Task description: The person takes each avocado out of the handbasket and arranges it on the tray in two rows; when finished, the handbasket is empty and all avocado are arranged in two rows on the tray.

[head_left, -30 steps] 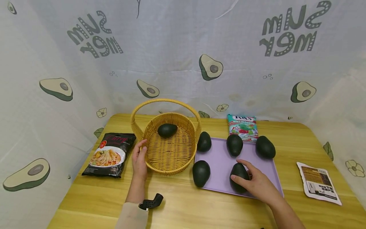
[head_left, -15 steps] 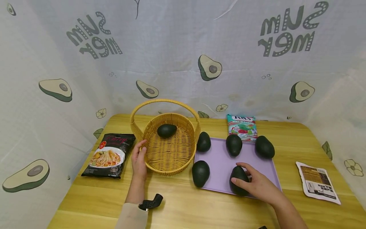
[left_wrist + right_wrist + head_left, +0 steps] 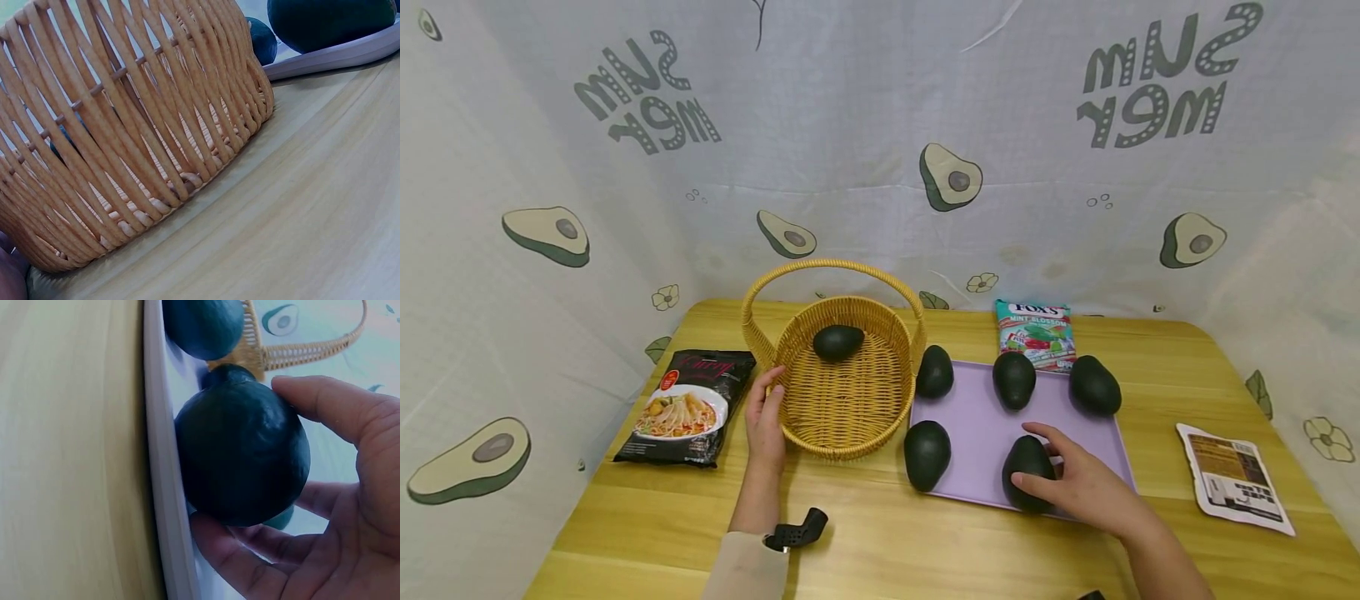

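In the head view, my right hand (image 3: 1093,487) grips a dark green avocado (image 3: 1027,473) at the front of a lilac tray (image 3: 977,433). The right wrist view shows the thumb and fingers around that avocado (image 3: 244,453), which sits low beside the tray's edge (image 3: 164,469). My left hand (image 3: 765,425) rests against the left side of a yellow wicker basket (image 3: 842,408) with a tall handle. One avocado (image 3: 838,342) lies inside it near the back. The basket wall (image 3: 125,125) fills much of the left wrist view, with a bit of the hand (image 3: 11,275) at its lower left.
Several more avocados lie on the tray, one of them the front-left avocado (image 3: 927,455). A black noodle packet (image 3: 688,407) lies left of the basket. Behind the tray is a FOX'S candy bag (image 3: 1036,332); a white-edged pouch (image 3: 1235,481) lies at the right. A printed curtain (image 3: 850,125) hangs behind.
The right hand shifts very slightly around the avocado, which stays at the tray's front. The left hand and the basket stay put.
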`<state>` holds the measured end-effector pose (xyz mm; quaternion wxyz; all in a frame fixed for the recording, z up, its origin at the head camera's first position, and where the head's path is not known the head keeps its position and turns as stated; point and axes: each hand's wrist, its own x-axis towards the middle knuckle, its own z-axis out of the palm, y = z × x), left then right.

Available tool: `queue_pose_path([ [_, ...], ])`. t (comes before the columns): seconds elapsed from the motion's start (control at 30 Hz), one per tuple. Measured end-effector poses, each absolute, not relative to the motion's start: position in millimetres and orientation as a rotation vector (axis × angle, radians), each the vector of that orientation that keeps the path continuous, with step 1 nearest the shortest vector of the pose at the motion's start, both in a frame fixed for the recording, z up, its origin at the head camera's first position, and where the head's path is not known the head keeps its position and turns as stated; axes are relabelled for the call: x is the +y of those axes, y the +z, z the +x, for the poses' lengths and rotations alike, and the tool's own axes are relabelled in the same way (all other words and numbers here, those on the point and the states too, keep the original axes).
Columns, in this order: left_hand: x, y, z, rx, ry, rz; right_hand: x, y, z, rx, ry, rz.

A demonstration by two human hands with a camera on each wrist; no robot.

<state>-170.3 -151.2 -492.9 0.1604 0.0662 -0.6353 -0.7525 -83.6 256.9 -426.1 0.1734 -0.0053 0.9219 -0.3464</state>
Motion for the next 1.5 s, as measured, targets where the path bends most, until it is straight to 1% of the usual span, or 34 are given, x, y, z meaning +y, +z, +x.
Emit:
queue_pose_path([
  [0.37, -150.0, -492.3, -170.0, -1.809, -2.15, 0.198, 251.3, -424.0, -83.5, 2.584, -0.992, -0.006],
  [0.9, -150.3, -491.4, -169.0, -1.818, -2.156, 0.191, 248.1, -430.6, -81.0, 2.566, -1.107, -0.004],
  [1.2, -150.6, -492.7, -169.6, -1.819, -2.147, 0.193, 251.0, -429.2, -80.6, 2.622, -1.061, -0.036],
  [1.5, -150.8, -492.4, -170.5, -1.821, -2.131, 0.198, 252.7, -426.6, -82.2, 2.619, -1.022, 0.007],
])
